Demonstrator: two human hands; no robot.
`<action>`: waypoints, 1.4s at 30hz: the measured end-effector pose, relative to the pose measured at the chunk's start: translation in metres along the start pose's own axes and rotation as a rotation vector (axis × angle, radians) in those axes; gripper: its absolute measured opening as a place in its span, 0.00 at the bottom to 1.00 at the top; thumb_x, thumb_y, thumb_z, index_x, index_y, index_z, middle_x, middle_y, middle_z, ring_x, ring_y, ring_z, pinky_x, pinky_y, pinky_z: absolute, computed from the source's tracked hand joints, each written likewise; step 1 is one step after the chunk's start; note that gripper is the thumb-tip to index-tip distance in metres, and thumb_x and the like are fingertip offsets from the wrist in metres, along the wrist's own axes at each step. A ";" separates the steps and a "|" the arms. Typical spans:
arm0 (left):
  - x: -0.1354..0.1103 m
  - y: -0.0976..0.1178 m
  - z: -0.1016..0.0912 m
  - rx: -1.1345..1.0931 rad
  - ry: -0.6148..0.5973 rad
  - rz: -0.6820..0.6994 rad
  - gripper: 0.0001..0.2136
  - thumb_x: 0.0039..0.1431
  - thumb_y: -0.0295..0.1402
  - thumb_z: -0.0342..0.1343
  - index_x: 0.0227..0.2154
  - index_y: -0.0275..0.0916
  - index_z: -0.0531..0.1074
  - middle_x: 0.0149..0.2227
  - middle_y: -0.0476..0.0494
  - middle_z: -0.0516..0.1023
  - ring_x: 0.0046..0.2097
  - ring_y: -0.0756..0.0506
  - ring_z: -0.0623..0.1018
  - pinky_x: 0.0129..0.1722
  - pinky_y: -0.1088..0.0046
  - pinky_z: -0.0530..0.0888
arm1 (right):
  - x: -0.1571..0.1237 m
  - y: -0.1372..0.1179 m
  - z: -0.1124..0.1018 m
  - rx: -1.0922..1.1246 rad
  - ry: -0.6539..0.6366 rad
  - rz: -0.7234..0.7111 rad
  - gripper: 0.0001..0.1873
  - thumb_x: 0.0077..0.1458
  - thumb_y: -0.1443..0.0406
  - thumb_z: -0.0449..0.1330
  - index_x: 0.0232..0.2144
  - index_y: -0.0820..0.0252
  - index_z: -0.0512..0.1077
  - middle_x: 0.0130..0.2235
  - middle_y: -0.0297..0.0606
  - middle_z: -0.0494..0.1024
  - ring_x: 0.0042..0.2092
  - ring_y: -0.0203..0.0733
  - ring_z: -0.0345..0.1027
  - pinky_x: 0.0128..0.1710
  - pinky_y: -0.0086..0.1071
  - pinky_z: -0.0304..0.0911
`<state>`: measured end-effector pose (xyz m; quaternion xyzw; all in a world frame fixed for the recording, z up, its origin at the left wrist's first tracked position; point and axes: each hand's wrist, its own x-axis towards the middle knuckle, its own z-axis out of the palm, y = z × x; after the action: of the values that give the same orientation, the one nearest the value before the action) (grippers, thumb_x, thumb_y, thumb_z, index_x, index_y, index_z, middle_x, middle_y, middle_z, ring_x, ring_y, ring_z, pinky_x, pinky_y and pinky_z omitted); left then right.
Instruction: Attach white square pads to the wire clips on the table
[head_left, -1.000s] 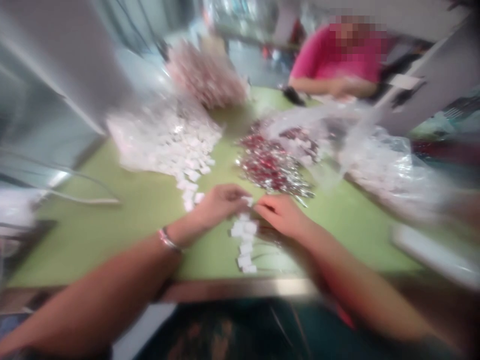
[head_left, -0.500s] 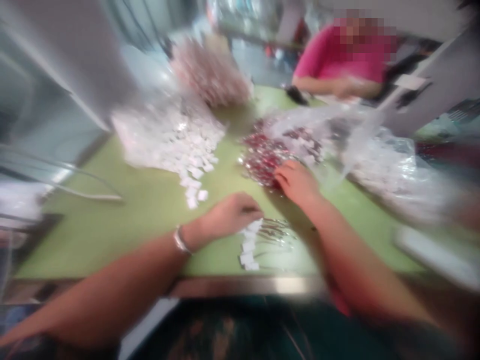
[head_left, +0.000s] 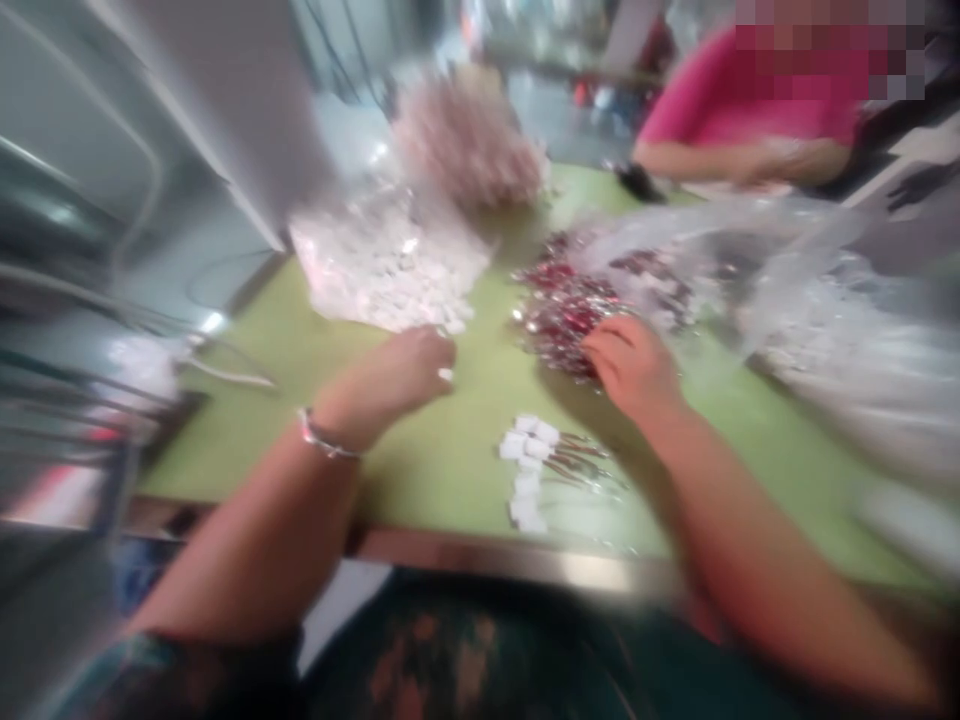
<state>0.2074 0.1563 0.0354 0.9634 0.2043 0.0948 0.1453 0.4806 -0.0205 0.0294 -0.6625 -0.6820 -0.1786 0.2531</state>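
Green tabletop (head_left: 300,380): left hand (head_left: 397,375) fingers curled, touching white-piece heap (head_left: 390,265); right hand (head_left: 634,365) fingertips on red foil pile (head_left: 562,305), grip indiscernible; small white row (head_left: 525,470) between wrists.

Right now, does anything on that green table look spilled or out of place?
Somewhat. The small white pieces have spread out of their clear bag onto the green table beside the left hand, and the red and silver pile at the right hand lies loose. The short row of white tags near the edge looks orderly.
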 end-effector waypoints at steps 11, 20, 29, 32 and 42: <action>0.023 0.022 0.033 -0.032 0.025 0.173 0.13 0.60 0.25 0.46 0.38 0.38 0.76 0.41 0.41 0.75 0.45 0.43 0.73 0.48 0.65 0.70 | 0.002 -0.014 -0.018 0.539 0.043 0.535 0.06 0.58 0.63 0.57 0.37 0.56 0.71 0.28 0.31 0.76 0.25 0.32 0.69 0.29 0.29 0.69; 0.026 0.039 0.036 -0.141 0.137 -0.062 0.13 0.56 0.34 0.58 0.43 0.35 0.75 0.43 0.38 0.74 0.45 0.41 0.74 0.49 0.62 0.71 | -0.004 -0.023 -0.043 0.620 0.080 0.619 0.07 0.54 0.64 0.62 0.36 0.54 0.78 0.28 0.32 0.78 0.26 0.35 0.69 0.26 0.30 0.66; 0.027 0.066 0.043 -0.491 0.050 -0.159 0.10 0.56 0.34 0.57 0.39 0.36 0.76 0.38 0.41 0.79 0.39 0.44 0.76 0.44 0.64 0.73 | -0.007 -0.052 -0.012 0.391 -0.356 0.361 0.09 0.56 0.66 0.60 0.40 0.55 0.77 0.33 0.35 0.81 0.32 0.39 0.73 0.34 0.32 0.63; 0.025 0.075 0.042 -0.788 0.033 -0.257 0.14 0.52 0.39 0.62 0.39 0.37 0.76 0.36 0.42 0.80 0.35 0.47 0.77 0.37 0.69 0.74 | -0.007 -0.058 -0.016 0.393 -0.383 0.363 0.06 0.57 0.65 0.59 0.32 0.56 0.77 0.29 0.32 0.80 0.29 0.36 0.70 0.31 0.30 0.59; 0.023 0.075 0.036 -0.946 0.034 -0.296 0.14 0.48 0.37 0.63 0.38 0.37 0.78 0.35 0.42 0.80 0.32 0.50 0.76 0.29 0.74 0.73 | -0.011 -0.052 -0.019 0.368 -0.330 0.342 0.07 0.57 0.64 0.58 0.31 0.54 0.77 0.32 0.33 0.80 0.32 0.37 0.71 0.32 0.30 0.58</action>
<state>0.2647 0.0916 0.0288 0.7509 0.2758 0.1713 0.5751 0.4307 -0.0432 0.0427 -0.7310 -0.6133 0.1033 0.2809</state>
